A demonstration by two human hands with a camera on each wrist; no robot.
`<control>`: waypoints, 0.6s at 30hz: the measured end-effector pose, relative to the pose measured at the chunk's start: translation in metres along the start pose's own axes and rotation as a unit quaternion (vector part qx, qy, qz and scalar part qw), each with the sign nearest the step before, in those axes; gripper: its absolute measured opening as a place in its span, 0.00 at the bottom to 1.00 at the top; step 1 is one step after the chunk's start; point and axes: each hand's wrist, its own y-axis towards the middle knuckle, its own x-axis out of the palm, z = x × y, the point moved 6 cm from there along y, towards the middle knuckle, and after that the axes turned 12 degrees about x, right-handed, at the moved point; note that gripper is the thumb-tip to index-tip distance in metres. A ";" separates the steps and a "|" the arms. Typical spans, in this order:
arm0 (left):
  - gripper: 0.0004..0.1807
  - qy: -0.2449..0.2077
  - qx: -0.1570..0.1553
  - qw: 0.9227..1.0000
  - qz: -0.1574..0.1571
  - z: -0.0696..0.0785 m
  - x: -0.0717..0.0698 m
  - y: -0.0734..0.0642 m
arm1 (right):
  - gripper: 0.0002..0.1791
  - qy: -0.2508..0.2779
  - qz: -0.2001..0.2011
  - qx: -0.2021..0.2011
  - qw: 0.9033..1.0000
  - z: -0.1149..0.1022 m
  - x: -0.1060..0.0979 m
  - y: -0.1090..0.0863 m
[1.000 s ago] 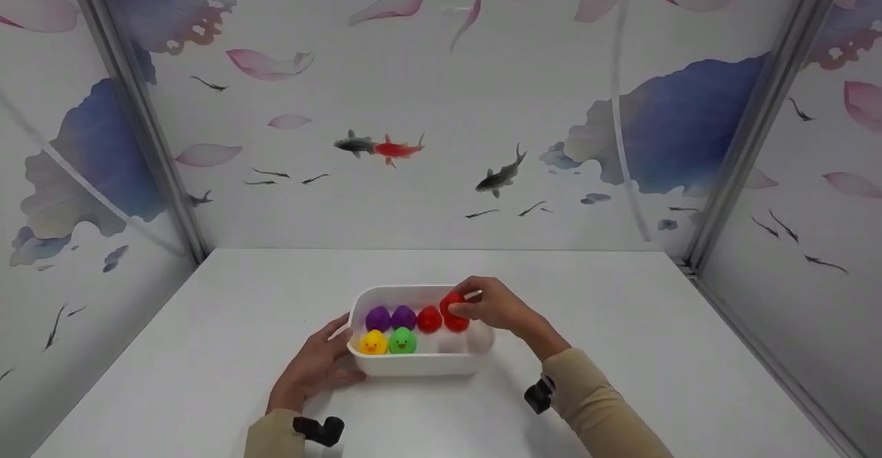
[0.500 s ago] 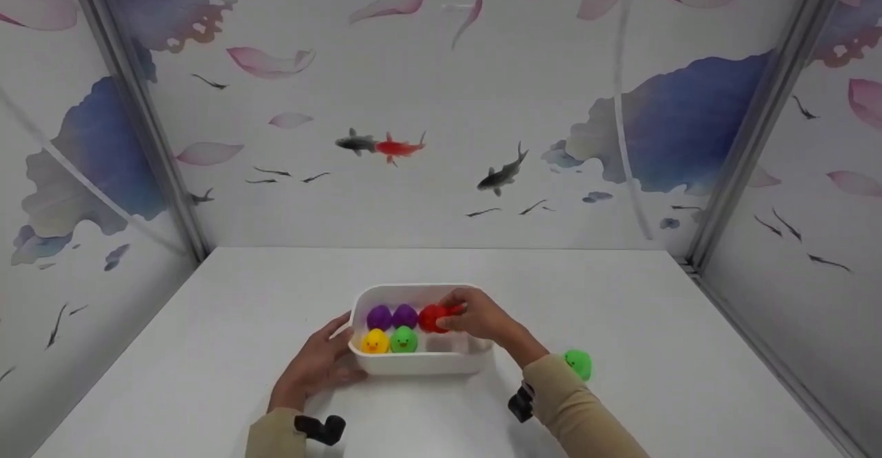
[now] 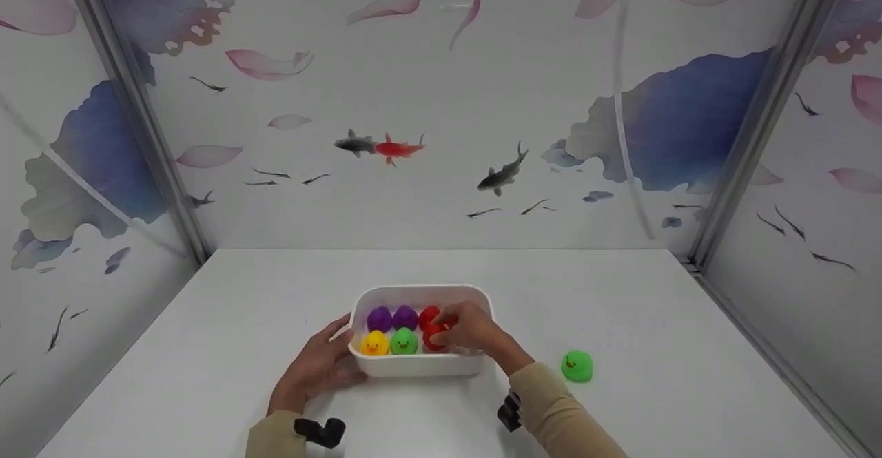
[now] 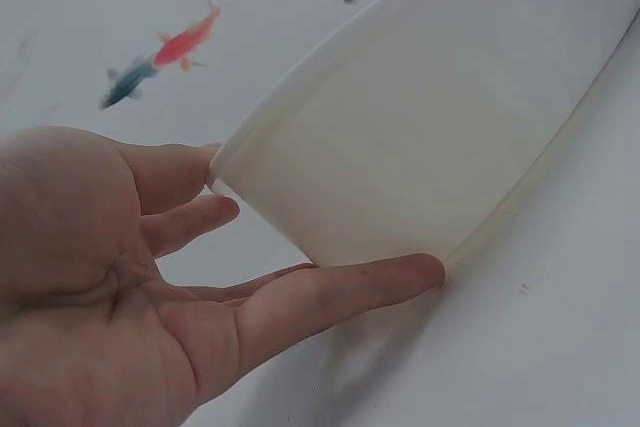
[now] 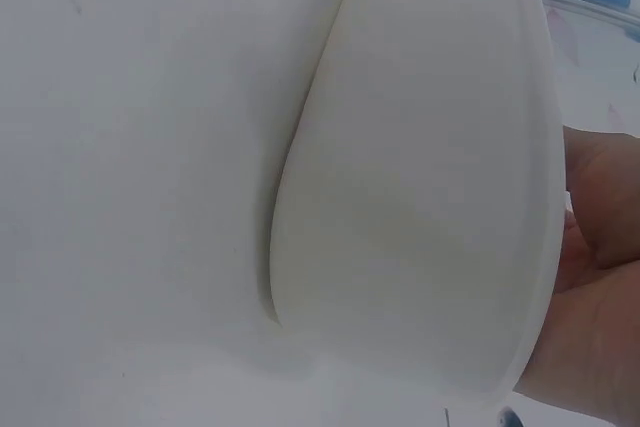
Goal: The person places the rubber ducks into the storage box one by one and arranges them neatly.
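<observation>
A white plastic tub [image 3: 420, 366] stands on the table with several small rubber ducks in it. My right hand [image 3: 472, 327] reaches in over the tub's right side and pinches a red rubber duck [image 3: 433, 339] in the front row. Behind that duck sits another red one [image 3: 428, 316], partly covered by my fingers. Two purple ducks [image 3: 391, 318] fill the back left; a yellow duck [image 3: 375, 343] and a green duck [image 3: 404, 341] sit in front of them. My left hand [image 4: 130, 267] touches the tub's left end, fingertips at the rim and thumb stretched along the front wall.
A single green duck [image 3: 577, 366] lies on the white table [image 3: 661, 320] to the right of my right sleeve. White printed panels [image 3: 441, 224] with fish and petals enclose the table at the back and sides.
My right hand has brought the red rubber duck from the tub's back right leftward and forward to the front row. My right sleeve's shift has uncovered the green duck. My left hand keeps still.
</observation>
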 end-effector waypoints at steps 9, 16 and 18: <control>0.33 0.001 -0.002 1.000 0.000 0.000 -0.001 0.000 | 0.12 -0.002 -0.001 0.016 1.000 -0.003 0.003 0.002; 0.32 0.014 -0.005 1.000 0.001 0.000 -0.001 0.000 | 0.11 -0.011 0.004 0.009 1.000 -0.002 0.008 0.003; 0.32 0.011 -0.007 1.000 0.000 0.000 -0.001 0.000 | 0.11 -0.015 0.006 0.007 1.000 -0.001 0.009 0.003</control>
